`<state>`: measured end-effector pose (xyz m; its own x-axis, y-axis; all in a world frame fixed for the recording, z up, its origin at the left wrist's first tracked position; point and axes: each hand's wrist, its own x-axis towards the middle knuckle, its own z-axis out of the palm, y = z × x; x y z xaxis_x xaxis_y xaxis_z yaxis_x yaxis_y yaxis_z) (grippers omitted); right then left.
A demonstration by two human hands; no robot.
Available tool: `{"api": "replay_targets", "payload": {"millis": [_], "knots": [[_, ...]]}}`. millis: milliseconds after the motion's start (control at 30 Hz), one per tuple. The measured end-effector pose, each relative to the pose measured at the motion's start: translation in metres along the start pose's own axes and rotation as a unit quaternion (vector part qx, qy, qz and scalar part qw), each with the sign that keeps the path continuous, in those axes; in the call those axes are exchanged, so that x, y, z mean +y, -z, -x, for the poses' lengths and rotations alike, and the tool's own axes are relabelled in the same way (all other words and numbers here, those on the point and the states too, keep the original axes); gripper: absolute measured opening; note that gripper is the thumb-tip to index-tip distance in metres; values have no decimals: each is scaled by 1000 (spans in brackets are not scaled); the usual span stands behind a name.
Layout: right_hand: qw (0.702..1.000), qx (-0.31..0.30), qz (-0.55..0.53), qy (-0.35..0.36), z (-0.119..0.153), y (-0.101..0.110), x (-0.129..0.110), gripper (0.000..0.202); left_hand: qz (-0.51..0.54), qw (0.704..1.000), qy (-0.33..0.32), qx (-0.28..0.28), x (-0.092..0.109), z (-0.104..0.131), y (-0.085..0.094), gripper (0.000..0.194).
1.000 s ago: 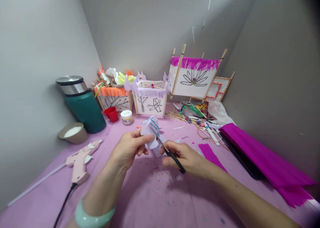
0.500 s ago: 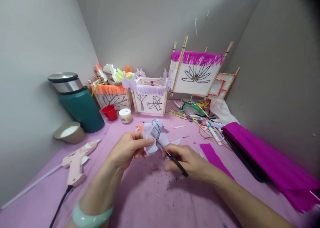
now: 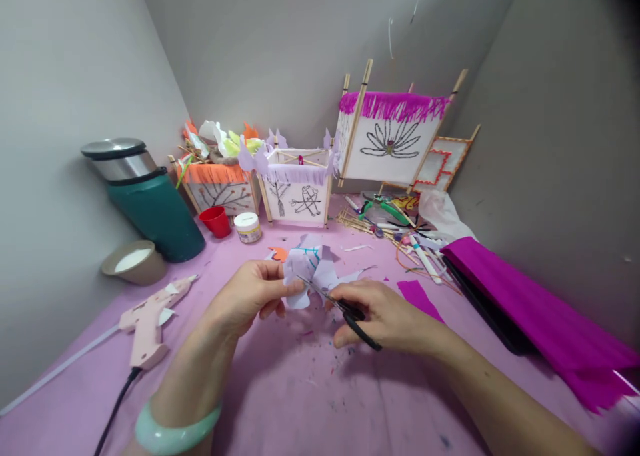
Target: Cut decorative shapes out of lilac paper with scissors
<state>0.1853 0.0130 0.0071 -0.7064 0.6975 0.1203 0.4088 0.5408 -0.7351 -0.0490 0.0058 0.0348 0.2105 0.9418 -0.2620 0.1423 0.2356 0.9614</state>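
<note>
My left hand point(image 3: 260, 288) pinches a pale lilac piece of paper point(image 3: 306, 259) with blue marker lines on it, between thumb and fingers. In my right hand point(image 3: 375, 313) is a pair of scissors with black handles point(image 3: 357, 326). The blades reach left to the paper, close by my left thumb, and their handles stand a little apart. More lilac paper lies under and beside the held piece. Just behind it an orange paper scrap point(image 3: 278, 254) rests on the table.
A glue gun point(image 3: 150, 326) and a green tumbler point(image 3: 155, 209) are on the left. Behind my hands stand a red cup point(image 3: 215, 222), a white jar point(image 3: 248, 228) and decorated paper lanterns point(image 3: 296, 193). Sticks, pliers point(image 3: 385, 209) and magenta paper point(image 3: 530, 316) lie to the right.
The scissors have opened wider in my right hand. The lilac paper has turned in my left fingers. The whole view has shifted slightly.
</note>
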Motion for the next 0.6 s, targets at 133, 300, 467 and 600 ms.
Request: {"api": "replay_targets", "payload": {"millis": [133, 300, 467, 600], "knots": [[997, 38, 62, 31, 0, 1, -2, 47, -14, 1000, 0, -6, 1, 0, -1, 25], [993, 55, 92, 50, -1, 1, -4, 47, -38, 999, 11, 2, 4, 0, -2, 25], [997, 44, 43, 42, -2, 1, 1, 42, -24, 1000, 8, -10, 1, 1, -1, 24], [994, -24, -103, -34, -1, -1, 3, 41, 3, 999, 3, -35, 2, 2, -2, 22]]}}
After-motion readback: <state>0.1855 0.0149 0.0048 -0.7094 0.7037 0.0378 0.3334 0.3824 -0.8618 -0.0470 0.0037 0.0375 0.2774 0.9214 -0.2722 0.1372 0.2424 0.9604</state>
